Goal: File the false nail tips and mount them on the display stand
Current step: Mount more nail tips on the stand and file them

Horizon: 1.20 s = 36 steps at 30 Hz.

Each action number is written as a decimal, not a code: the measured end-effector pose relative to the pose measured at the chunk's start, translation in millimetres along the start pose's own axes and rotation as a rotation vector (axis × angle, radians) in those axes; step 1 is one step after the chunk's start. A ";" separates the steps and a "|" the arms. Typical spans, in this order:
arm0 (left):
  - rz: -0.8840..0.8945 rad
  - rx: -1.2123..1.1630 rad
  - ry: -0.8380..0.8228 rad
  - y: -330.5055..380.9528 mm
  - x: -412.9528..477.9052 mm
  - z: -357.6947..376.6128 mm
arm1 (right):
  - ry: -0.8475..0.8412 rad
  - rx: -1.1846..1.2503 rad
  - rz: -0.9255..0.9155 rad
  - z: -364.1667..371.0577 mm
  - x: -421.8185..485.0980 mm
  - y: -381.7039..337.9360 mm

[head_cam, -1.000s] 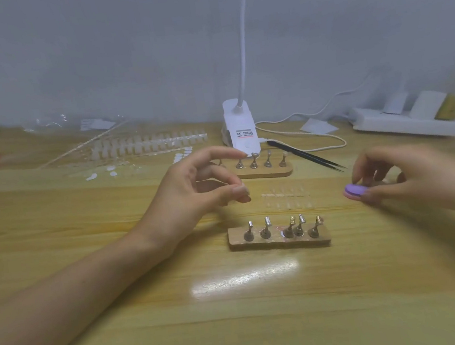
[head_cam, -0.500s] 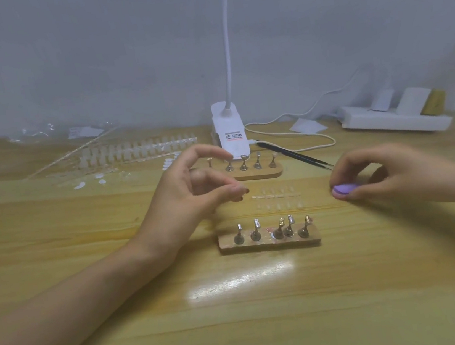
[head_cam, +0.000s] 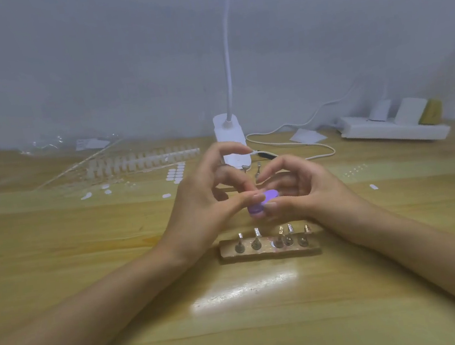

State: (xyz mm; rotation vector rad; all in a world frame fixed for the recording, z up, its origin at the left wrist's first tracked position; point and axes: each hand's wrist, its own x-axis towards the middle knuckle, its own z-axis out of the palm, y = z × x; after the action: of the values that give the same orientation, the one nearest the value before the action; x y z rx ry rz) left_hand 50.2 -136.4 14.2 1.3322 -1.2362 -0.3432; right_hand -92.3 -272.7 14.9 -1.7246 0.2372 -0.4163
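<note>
Works low over the desk (head_cam: pixel 89 277), both hands close together just beyond the near display stand (head_cam: pixel 269 249). Pinches a small purple file (head_cam: pixel 264 200) in the right hand (head_cam: pixel 307 190), thumb beneath and curled fingers above, angled toward the left hand (head_cam: pixel 207 206). Presses left thumb and a fingertip together right against the file's end, other fingers arched clear; possibly around a clear nail tip, too small and pale to confirm. Appears to be the filing step, judging by that meeting of file and fingertips. Keeps the work directly behind the stand, probably for a short move to one of its five metal pegs; tips on those pegs, if any, too blurred to make out. Behind the hands: a second stand (head_cam: pixel 257 169), mostly hidden by the fingers, and the white base of a lamp (head_cam: pixel 230 140), neck rising overhead, presumably to light the work. Beyond the left hand: a long strip of nail tips (head_cam: pixel 143 160) and a patch of small white ovals (head_cam: pixel 175 173), laid out within reach, likely as supply. Beyond the right hand: a white cable (head_cam: pixel 303 145) looping on the desk and a power strip (head_cam: pixel 394 128) by the wall. Calls for a light, steady pinch next, with short strokes; a thin tip apt to flex or spring loose under the file, and hard to find again on the pale wood.
</note>
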 end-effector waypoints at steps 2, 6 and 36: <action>0.089 0.082 -0.016 -1.2 1.3 -1.6 | 0.063 0.115 0.002 -0.6 0.0 2.8; 0.161 0.142 -0.007 -4.4 3.9 -3.1 | 0.031 0.067 0.002 -0.6 -2.2 5.5; 0.131 0.130 -0.046 -7.2 3.0 1.8 | 0.135 0.105 -0.107 2.8 1.5 5.8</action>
State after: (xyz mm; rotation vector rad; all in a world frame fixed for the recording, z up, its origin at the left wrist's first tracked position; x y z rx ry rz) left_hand 53.1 -141.8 9.1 1.3517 -1.3960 -0.2045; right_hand -89.4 -271.9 9.1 -1.6126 0.2168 -0.6148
